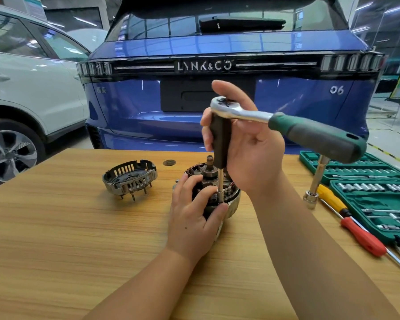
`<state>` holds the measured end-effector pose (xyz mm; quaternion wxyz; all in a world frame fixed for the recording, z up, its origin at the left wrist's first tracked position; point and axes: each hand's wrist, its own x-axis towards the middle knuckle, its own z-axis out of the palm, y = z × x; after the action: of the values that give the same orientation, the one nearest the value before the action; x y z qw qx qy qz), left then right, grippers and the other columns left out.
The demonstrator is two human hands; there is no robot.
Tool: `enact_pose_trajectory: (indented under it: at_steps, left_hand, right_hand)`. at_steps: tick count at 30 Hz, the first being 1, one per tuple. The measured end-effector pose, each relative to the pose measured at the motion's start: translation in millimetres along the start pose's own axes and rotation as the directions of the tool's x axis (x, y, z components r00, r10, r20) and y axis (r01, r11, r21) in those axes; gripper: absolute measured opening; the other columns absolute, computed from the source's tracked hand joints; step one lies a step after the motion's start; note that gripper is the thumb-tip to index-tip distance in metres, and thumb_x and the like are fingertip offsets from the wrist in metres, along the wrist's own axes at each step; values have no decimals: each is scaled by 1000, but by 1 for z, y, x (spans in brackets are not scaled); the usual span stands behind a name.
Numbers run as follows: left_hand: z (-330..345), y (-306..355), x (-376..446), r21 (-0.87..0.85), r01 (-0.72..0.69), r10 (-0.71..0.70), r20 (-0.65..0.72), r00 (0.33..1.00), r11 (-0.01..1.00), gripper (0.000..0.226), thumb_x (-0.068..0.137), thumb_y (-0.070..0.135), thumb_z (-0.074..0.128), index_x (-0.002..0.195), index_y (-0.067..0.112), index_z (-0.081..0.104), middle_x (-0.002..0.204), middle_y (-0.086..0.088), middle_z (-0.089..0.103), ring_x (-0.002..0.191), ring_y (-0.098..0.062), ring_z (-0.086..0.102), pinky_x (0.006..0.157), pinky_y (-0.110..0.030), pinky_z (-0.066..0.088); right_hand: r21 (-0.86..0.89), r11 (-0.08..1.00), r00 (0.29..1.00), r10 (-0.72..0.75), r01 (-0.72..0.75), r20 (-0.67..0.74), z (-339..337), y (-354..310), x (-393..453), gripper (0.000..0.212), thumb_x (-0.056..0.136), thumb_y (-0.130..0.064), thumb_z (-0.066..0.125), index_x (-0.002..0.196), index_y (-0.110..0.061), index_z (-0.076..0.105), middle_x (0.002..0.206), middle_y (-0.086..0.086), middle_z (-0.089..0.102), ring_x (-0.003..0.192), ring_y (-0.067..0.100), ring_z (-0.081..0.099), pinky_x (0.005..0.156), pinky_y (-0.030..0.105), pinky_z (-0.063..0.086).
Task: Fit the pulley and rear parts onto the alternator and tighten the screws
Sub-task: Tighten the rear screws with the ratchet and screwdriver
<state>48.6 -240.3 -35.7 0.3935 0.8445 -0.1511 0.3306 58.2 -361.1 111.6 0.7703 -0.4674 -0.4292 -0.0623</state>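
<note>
The alternator (219, 192) stands on the wooden table (67, 239), shaft upward. The left hand (192, 218) grips its near side, fingers curled over the housing. The right hand (243, 144) is clamped on the dark driver handle (220, 139), upright beneath the ratchet (286, 125); its socket tip meets the alternator's top. The rear cover (129, 179) lies apart to the left. A green socket case (367, 195) sits right.

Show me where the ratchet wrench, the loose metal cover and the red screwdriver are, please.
ratchet wrench (314, 132), head view, on its green handle.
loose metal cover (129, 177), head view, on its slotted side wall.
red screwdriver (363, 236), head view, on its red handle.
</note>
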Motion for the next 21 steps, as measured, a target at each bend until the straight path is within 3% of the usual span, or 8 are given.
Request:
enact_pose_trajectory:
  at_steps: [1, 3, 5, 8, 12, 16, 18, 21]
  left_hand:
    - [1, 0, 0, 0, -1, 1, -1, 1000, 1000, 47, 88, 53, 52, 116, 20, 70, 146, 2, 43, 149, -22, 19, 117, -39, 18]
    - [1, 0, -1, -13, 3, -3, 0, 1000, 1000, 47, 88, 53, 52, 116, 19, 70, 146, 1, 44, 149, -23, 19, 118, -40, 18]
    - [1, -1, -1, -31, 6, -7, -5, 1000, 1000, 48, 88, 54, 52, 115, 19, 70, 144, 0, 45, 148, -24, 22, 118, -43, 21]
    - [2, -1, -1, -17, 18, -18, -14, 1000, 1000, 48, 87, 55, 52, 116, 20, 70, 142, -1, 47, 145, -23, 25, 117, -47, 27]
    - [2, 0, -1, -9, 40, -40, 0, 999, 999, 50, 87, 57, 50, 118, 24, 69, 148, 5, 42, 150, -16, 16, 119, -50, 25]
    - [2, 1, -1, -1, 38, -38, 5, 999, 999, 51, 87, 57, 49, 118, 22, 69, 148, 3, 42, 150, -17, 16, 118, -49, 25]
    - [3, 2, -2, -5, 30, -30, -13, 999, 1000, 50, 87, 56, 50, 116, 21, 70, 147, 0, 44, 150, -22, 19, 118, -49, 25]
    - [4, 4, -2, 5, 35, -35, -30, 999, 999, 49, 87, 55, 51, 115, 21, 71, 147, -1, 45, 149, -25, 22, 118, -51, 26]
  right_hand:
    - [-5, 1000, 999, 30, -29, 25, 3, -1, 1, 42, 90, -29, 46, 130, -14, 51, 90, 12, 58, 70, 25, 50, 65, 37, 40]
    - [-23, 997, 997, 72, -72, -8, 10, -2, 5, 76, 72, -56, 72, 132, -13, 50, 87, 11, 59, 68, 23, 51, 64, 36, 38]
    - [29, 992, 990, 122, -121, -67, 10, -4, 6, 98, 62, -62, 82, 138, -12, 46, 84, 7, 62, 68, 21, 53, 65, 35, 39]
    - [-55, 991, 960, 104, -122, -261, 14, -3, 2, 62, 85, -30, 71, 138, -10, 47, 76, -3, 61, 65, 13, 54, 64, 25, 47]
    - [-309, 939, 890, -6, -152, -457, 14, 2, 3, 35, 85, -30, 75, 98, -1, 62, 61, -7, 54, 52, 9, 45, 51, 20, 41]
    - [-101, 974, 929, 158, -202, -335, 4, -5, 2, 27, 89, -17, 70, 115, -15, 62, 87, -2, 70, 68, 10, 58, 66, 27, 48]
    - [-118, 986, 965, 83, -115, -247, 3, -3, 0, 32, 92, -9, 65, 121, -21, 58, 94, 4, 71, 69, 14, 59, 66, 29, 49]
    - [-278, 958, 981, -111, 65, -156, 9, 5, -1, 37, 95, -4, 61, 122, -28, 56, 84, 9, 63, 58, 18, 53, 56, 30, 48]
